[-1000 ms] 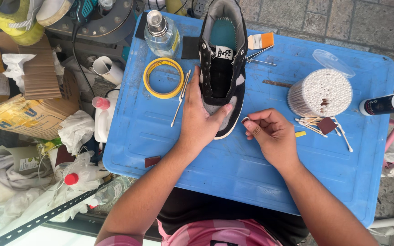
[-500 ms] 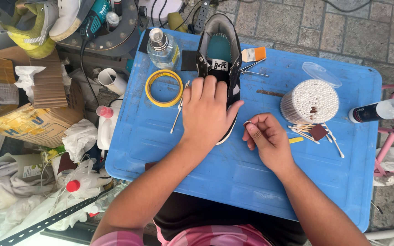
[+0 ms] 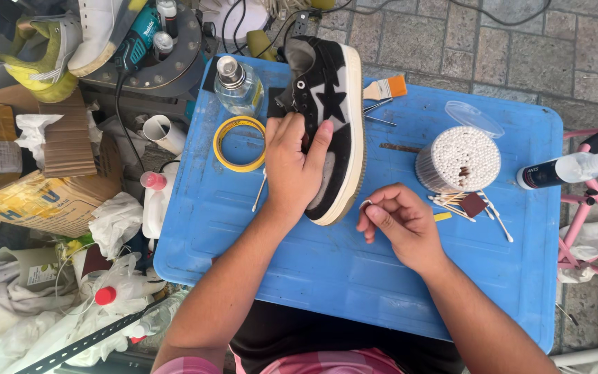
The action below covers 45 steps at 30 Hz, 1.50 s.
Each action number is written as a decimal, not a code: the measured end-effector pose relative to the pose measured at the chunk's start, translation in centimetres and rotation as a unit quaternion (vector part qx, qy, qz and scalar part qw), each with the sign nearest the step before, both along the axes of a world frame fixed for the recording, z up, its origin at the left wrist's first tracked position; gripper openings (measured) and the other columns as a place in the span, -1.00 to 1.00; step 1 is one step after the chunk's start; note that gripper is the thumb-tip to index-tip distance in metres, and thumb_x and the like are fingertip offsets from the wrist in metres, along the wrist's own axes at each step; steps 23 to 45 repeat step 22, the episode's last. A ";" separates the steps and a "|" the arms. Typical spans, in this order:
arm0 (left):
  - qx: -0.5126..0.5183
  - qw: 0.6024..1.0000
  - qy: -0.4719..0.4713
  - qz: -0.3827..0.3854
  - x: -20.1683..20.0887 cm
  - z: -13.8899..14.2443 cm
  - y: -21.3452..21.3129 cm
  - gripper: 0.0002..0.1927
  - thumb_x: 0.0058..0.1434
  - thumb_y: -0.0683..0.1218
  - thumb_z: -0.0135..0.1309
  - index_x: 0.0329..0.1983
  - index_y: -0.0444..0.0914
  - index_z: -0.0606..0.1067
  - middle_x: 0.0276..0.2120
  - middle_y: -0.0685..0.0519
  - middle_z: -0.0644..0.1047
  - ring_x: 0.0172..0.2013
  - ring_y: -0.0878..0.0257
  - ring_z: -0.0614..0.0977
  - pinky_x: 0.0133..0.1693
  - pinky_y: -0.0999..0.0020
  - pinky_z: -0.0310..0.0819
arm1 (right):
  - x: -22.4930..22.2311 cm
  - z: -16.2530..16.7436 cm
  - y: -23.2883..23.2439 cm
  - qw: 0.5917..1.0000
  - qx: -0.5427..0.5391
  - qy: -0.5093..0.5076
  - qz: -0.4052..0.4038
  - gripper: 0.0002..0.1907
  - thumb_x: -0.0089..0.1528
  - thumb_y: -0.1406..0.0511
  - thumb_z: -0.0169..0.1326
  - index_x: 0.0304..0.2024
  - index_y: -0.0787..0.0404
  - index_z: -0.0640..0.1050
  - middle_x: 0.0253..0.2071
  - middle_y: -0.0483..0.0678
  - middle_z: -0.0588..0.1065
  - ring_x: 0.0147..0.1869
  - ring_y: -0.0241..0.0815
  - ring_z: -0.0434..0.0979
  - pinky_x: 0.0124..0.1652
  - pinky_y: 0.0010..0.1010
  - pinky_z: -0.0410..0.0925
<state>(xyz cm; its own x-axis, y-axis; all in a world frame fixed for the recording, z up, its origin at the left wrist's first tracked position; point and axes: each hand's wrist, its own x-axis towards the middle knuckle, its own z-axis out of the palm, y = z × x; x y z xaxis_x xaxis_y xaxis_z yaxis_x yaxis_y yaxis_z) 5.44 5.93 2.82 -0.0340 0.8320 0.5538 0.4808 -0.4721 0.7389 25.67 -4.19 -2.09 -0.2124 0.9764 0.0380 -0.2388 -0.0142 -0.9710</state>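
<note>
Left hand (image 3: 292, 170) grasps shoe (image 3: 333, 131), tipped on side on blue surface (image 3: 354, 277), sole facing right. Right hand (image 3: 399, 225) beside toe, fingers pinching small pale bit. Tape ring (image 3: 240, 143) left of shoe.

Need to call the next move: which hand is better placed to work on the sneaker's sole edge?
Probably the right hand: it is free of the sneaker, pinching something small beside the sole. The left hand is spread over the sneaker, holding it tipped on its side.

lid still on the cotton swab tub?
No. The clear lid lies on the blue table behind the open cotton swab tub, whose swab tips are exposed.
</note>
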 end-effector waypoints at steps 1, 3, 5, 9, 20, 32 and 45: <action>0.003 1.000 -0.003 0.001 0.1 -0.1 0.0 -0.62 0.37 0.00 0.19 -0.43 -0.30 0.33 -0.47 0.01 0.34 -0.29 0.05 0.33 -0.22 0.16 0.24 | 0.0 0.2 0.1 1.000 0.009 -0.005 -0.004 -0.88 0.40 0.39 0.03 -0.03 0.29 0.45 -0.30 0.04 0.59 -0.32 -0.28 0.57 -0.33 -0.48 0.45; 0.004 1.000 -0.008 0.001 0.1 -0.5 0.0 -0.61 0.37 0.00 0.19 -0.44 -0.29 0.33 -0.48 0.02 0.34 -0.29 0.06 0.33 -0.22 0.17 0.24 | -0.1 0.5 -0.1 1.000 0.023 -0.014 -0.011 -0.88 0.40 0.39 0.02 -0.02 0.30 0.45 -0.31 0.04 0.58 -0.32 -0.28 0.56 -0.33 -0.50 0.43; 0.004 1.000 -0.012 -0.002 0.1 -0.8 -0.2 -0.62 0.36 0.00 0.19 -0.43 -0.29 0.33 -0.48 0.03 0.34 -0.28 0.06 0.32 -0.22 0.17 0.24 | -0.3 0.7 -0.3 0.999 0.031 -0.033 -0.027 -0.88 0.41 0.39 0.03 -0.02 0.30 0.45 -0.32 0.03 0.58 -0.31 -0.29 0.55 -0.33 -0.51 0.41; 0.006 1.000 -0.009 0.007 0.0 -0.9 -0.2 -0.58 0.33 0.00 0.23 -0.48 -0.28 0.31 -0.50 0.03 0.34 -0.30 0.09 0.31 -0.23 0.17 0.24 | -0.9 1.4 0.0 0.997 0.037 -0.059 -0.043 -0.88 0.41 0.39 0.03 -0.02 0.30 0.45 -0.36 0.00 0.56 -0.34 -0.32 0.54 -0.36 -0.54 0.39; 0.024 1.000 -0.002 0.004 -0.1 0.1 -0.9 -0.56 0.18 0.04 0.36 -0.48 -0.25 0.34 -0.51 0.07 0.36 -0.32 0.13 0.30 -0.25 0.20 0.24 | -0.7 4.3 1.8 0.988 0.021 -0.152 -0.024 -0.85 0.41 0.38 0.02 0.01 0.31 0.47 -0.36 -0.03 0.57 -0.38 -0.39 0.46 -0.40 -0.58 0.32; 0.019 1.000 0.005 0.009 -0.1 0.4 -1.0 -0.48 0.08 0.13 0.40 -0.50 -0.25 0.32 -0.52 0.07 0.35 -0.33 0.12 0.30 -0.27 0.19 0.25 | -0.8 4.3 2.0 0.986 0.015 -0.162 -0.019 -0.86 0.41 0.37 0.03 0.01 0.30 0.48 -0.37 -0.02 0.57 -0.40 -0.39 0.45 -0.42 -0.58 0.31; 0.019 1.000 0.005 0.009 -0.1 0.4 -1.0 -0.48 0.08 0.13 0.40 -0.50 -0.25 0.32 -0.52 0.07 0.35 -0.33 0.12 0.30 -0.27 0.19 0.25 | -0.8 4.3 2.0 0.986 0.015 -0.162 -0.019 -0.86 0.41 0.37 0.03 0.01 0.30 0.48 -0.37 -0.02 0.57 -0.40 -0.39 0.45 -0.42 -0.58 0.31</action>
